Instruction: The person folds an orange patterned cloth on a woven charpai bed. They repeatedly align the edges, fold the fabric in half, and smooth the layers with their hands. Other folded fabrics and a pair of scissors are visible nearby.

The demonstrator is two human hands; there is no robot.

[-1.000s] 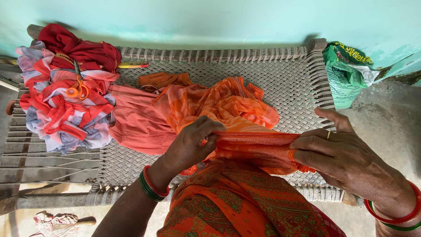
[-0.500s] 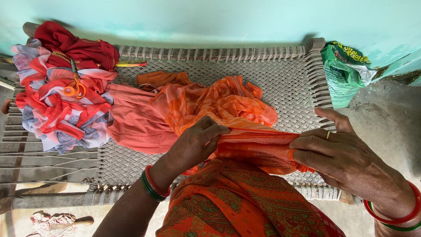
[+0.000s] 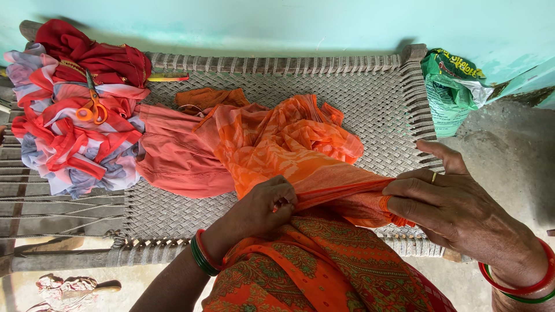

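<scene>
An orange patterned cloth [image 3: 277,141] lies bunched on a woven cot [image 3: 370,104], and one end of it is stretched tight toward me. My left hand [image 3: 257,211] pinches the cloth's gathered edge near my lap. My right hand [image 3: 448,205] grips the other end of that edge over the cot's right side, the thumb raised. Both wrists wear red and green bangles. My patterned orange garment [image 3: 312,266] fills the lower middle of the view.
A salmon-pink cloth [image 3: 173,156] lies left of the orange one. Farther left sits a pile of red, white and blue cloth [image 3: 69,144] with orange-handled scissors [image 3: 92,110] on top. A green plastic bag [image 3: 454,89] leans against the teal wall.
My left hand has moved down and toward my lap, pulling the cloth's edge with it. More of the orange cloth now lies drawn out. My right hand has stayed in place.
</scene>
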